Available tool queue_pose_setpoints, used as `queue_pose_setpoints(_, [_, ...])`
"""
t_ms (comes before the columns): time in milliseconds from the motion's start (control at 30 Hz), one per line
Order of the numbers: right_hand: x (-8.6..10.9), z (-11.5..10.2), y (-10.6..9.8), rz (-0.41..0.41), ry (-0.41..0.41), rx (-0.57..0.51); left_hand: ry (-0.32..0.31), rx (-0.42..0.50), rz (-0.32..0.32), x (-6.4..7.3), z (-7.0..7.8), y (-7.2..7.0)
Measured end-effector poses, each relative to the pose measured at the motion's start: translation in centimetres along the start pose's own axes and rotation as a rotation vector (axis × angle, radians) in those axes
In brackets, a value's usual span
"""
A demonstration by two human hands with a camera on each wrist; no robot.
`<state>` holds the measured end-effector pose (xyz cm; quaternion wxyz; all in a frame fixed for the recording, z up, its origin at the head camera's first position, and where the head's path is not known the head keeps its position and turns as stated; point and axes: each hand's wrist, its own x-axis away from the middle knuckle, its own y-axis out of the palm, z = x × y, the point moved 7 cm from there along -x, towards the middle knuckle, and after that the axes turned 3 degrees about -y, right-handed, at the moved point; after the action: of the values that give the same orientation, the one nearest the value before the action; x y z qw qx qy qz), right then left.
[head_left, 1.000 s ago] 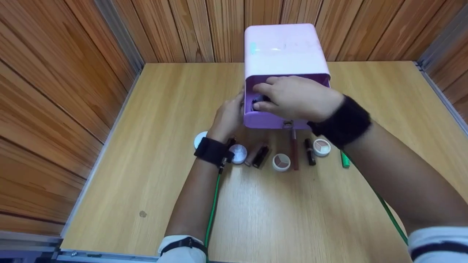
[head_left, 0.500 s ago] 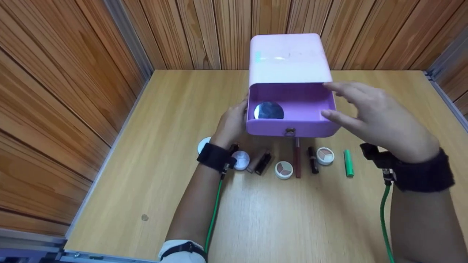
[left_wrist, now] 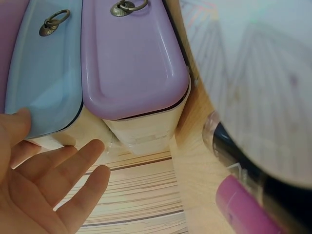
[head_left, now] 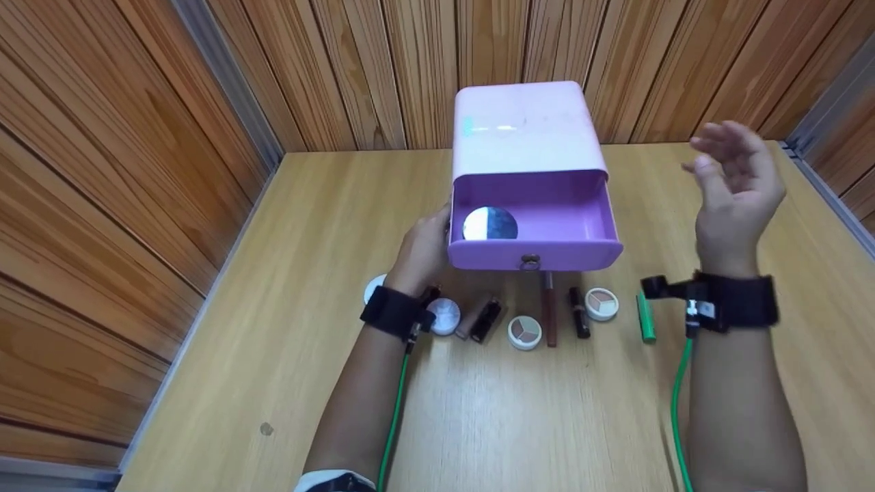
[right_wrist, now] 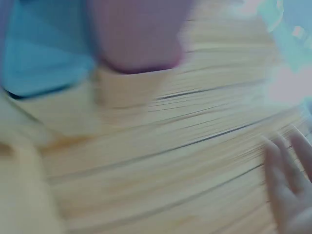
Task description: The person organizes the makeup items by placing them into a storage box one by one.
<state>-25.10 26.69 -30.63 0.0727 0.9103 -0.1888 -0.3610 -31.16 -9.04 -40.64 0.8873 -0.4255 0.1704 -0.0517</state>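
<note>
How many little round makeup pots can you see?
5. One lies in the open purple drawer: the round compact. Four sit on the table. The left hand may hide more.

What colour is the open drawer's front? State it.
Purple, on the open drawer with a small ring pull; the head view shows it best.

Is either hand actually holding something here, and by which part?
Nothing is gripped: the left hand rests against the drawer box's left side; the right hand is raised, empty.
</note>
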Motion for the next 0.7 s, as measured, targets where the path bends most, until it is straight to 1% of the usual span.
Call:
queue_pose_setpoints(33, [-0.1, 1.4, -0.6, 0.097, 0.035, -0.116, 0.001, 0.003, 0.0, 0.1, -0.1, -0.1])
queue_pose_setpoints(67, [0.0, 2.7, -1.0, 0.163, 0.067, -0.184, 0.005, 0.003, -0.001, 0.1, -0.1, -0.1])
queue_pose_setpoints(100, [0.1, 4.0, -1.2, 0.201, 0.101, -0.207, 0.009, 0.005, -0.003, 0.1, -0.1, -0.2])
queue_pose_setpoints(133, [0.3, 5.2, -1.3, 0.223, 0.145, -0.217, 0.009, 0.006, -0.005, 0.1, -0.2, -0.2])
queue_pose_setpoints(167, [0.6, 6.4, -1.1, 0.216, 0.182, -0.218, 0.015, -0.01, -0.001, 0.1, -0.2, -0.4])
queue_pose_setpoints(200, [1.0, 7.6, -0.8, 0.195, 0.22, -0.212, 0.02, -0.024, 0.005, 0.1, -0.2, -0.5])
queue_pose_setpoints(300, [2.7, 10.6, 1.0, 0.086, 0.33, -0.212, 0.048, -0.068, 0.035, 0.0, -0.2, -1.0])
queue_pose_setpoints(367, [4.0, 11.8, 2.2, 0.001, 0.366, -0.223, 0.069, -0.083, 0.047, -0.1, -0.1, -1.1])
queue_pose_setpoints(400, [4.7, 12.3, 2.8, -0.057, 0.365, -0.21, 0.076, -0.069, 0.043, -0.1, -0.1, -1.0])
queue_pose_setpoints(433, [5.2, 12.5, 3.4, -0.118, 0.339, -0.195, 0.081, -0.053, 0.037, -0.1, -0.1, -1.0])
queue_pose_setpoints(533, [6.5, 12.7, 4.9, -0.29, 0.213, -0.164, 0.069, -0.019, 0.021, 0.1, -0.2, -1.0])
queue_pose_setpoints(567, [6.9, 12.7, 5.3, -0.332, 0.193, -0.173, 0.063, -0.015, 0.02, 0.2, -0.3, -1.0])
queue_pose_setpoints(633, [7.4, 12.9, 5.9, -0.383, 0.196, -0.247, 0.051, -0.01, 0.017, 0.2, -0.3, -1.1])
queue_pose_setpoints(700, [7.8, 13.0, 6.1, -0.407, 0.227, -0.264, 0.04, -0.007, 0.015, 0.1, -0.3, -1.1])
